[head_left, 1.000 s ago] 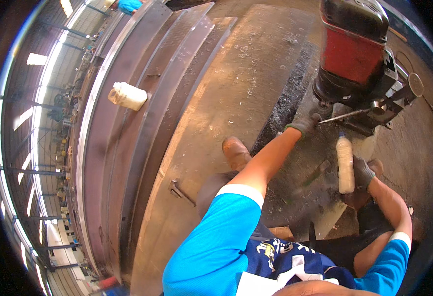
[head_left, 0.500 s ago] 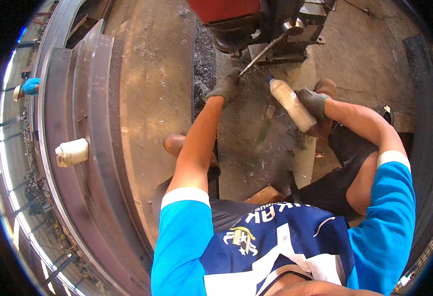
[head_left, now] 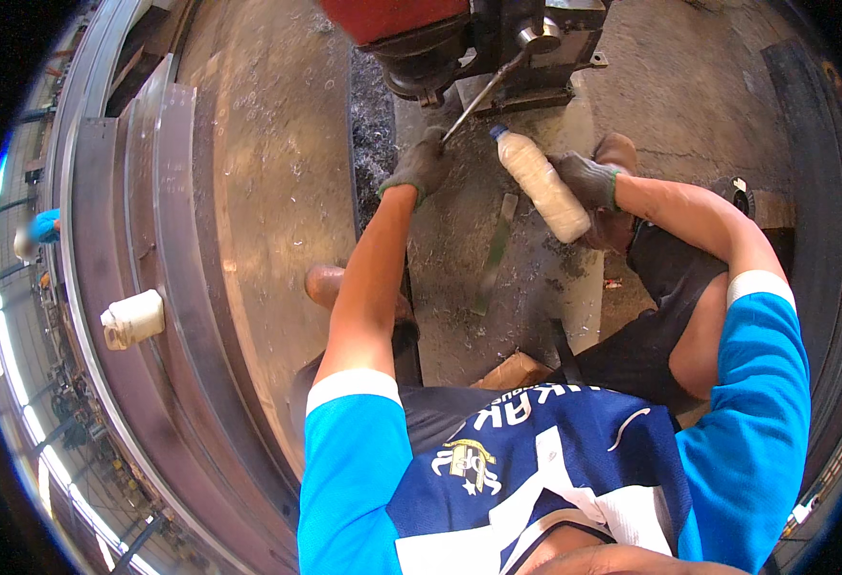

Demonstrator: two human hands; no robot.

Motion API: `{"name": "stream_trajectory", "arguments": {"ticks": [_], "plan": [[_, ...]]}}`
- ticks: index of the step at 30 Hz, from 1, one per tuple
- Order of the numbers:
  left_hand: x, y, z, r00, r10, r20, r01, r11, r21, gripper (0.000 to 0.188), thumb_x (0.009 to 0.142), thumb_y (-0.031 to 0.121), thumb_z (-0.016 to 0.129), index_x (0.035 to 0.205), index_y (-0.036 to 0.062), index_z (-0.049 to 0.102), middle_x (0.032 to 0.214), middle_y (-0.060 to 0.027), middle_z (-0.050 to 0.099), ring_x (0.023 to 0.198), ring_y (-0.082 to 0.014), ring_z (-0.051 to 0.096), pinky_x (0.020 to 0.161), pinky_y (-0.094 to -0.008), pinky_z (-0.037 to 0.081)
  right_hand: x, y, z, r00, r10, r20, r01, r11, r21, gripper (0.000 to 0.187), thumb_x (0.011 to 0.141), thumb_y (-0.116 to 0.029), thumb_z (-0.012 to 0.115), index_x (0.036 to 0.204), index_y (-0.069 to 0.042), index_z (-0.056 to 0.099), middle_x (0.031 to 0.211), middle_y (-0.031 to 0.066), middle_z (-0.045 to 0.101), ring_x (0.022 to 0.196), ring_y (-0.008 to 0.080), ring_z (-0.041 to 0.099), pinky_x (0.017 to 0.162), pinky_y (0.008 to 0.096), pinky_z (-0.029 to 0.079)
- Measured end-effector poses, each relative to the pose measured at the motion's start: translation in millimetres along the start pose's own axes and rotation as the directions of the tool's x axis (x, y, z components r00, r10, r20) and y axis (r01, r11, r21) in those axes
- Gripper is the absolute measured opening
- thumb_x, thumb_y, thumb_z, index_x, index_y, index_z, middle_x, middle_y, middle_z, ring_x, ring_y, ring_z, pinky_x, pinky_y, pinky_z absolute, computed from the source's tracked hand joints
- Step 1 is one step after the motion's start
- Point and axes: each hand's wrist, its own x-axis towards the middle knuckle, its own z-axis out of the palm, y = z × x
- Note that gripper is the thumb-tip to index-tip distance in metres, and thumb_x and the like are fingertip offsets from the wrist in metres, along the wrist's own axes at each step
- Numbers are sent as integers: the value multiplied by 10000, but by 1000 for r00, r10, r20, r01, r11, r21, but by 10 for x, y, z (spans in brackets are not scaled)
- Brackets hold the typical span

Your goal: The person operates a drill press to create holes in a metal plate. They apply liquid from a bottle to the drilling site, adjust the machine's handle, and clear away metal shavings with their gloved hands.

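Observation:
My gloved left hand (head_left: 419,165) is closed round the lower end of a metal lever (head_left: 483,96), which runs up to a round hub on a red and dark machine (head_left: 440,57). In my gloved right hand (head_left: 586,179) is a plastic bottle (head_left: 541,185) with a blue cap, filled with a cloudy, pale liquid. The bottle lies tilted, its cap toward the machine's base. Its far side is gripped by fingers that are partly hidden behind it.
Metal shavings (head_left: 373,134) litter the plate by the machine. Long steel beams (head_left: 176,192) run along the left, with a white jerrycan (head_left: 133,319) on them. My boots (head_left: 614,153) stand either side of the plate. A person in blue (head_left: 45,227) is far left.
The view has shifted, so the machine and both hands appear further left. The bottle's cap sits a little nearer the lever. Both hands keep their hold.

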Motion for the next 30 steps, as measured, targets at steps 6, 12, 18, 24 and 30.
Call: {"name": "stream_trajectory", "arguments": {"ticks": [6, 12, 18, 24, 30], "plan": [[16, 26, -3, 1000, -23, 17, 24, 1000, -13, 460, 982, 328, 614, 1379, 125, 499, 1238, -275, 670, 1198, -480, 621, 973, -537, 487, 262, -6, -234, 997, 2, 80, 26, 940, -341, 432, 1078, -326, 396, 1394, -93, 579, 1220, 90, 665, 1127, 185, 620, 1005, 329, 491], [35, -12, 21, 999, -12, 50, 12, 1000, 1, 446, 990, 320, 598, 1382, 132, 497, 1221, -272, 677, 1174, -476, 635, 963, -529, 497, 860, 280, -864, 992, -50, 114, 113, 737, -666, 456, 1063, -401, 466, 1358, -88, 615, 1199, 81, 689, 1070, 187, 650, 953, 350, 507], [12, -38, 53, 999, 46, -14, -46, 999, 3, 433, 992, 317, 592, 1369, 125, 501, 1205, -265, 684, 1172, -475, 634, 969, -528, 495, 1071, 417, -1051, 986, -73, 150, 156, 722, -674, 495, 1047, -477, 536, 1323, -83, 652, 1179, 72, 714, 1012, 188, 679, 901, 371, 523], [12, 0, 45, 1000, 3, 14, -3, 1000, 4, 422, 997, 338, 582, 1352, 125, 503, 1214, -264, 682, 1191, -476, 623, 988, -527, 483, 975, 376, -998, 997, -81, 3, 59, 701, -710, 493, 1045, -494, 546, 1291, -93, 695, 1185, 64, 736, 1030, 200, 695, 900, 399, 520], [-2, 11, 45, 1000, -13, 5, 13, 998, 68, 411, 996, 352, 580, 1327, 119, 511, 1212, -268, 680, 1183, -477, 627, 984, -532, 484, 682, 227, -692, 985, -84, 153, 155, 825, -544, 400, 1052, -362, 567, 1341, -90, 616, 1064, 65, 691, 901, 159, 660, 808, 328, 550]]}}
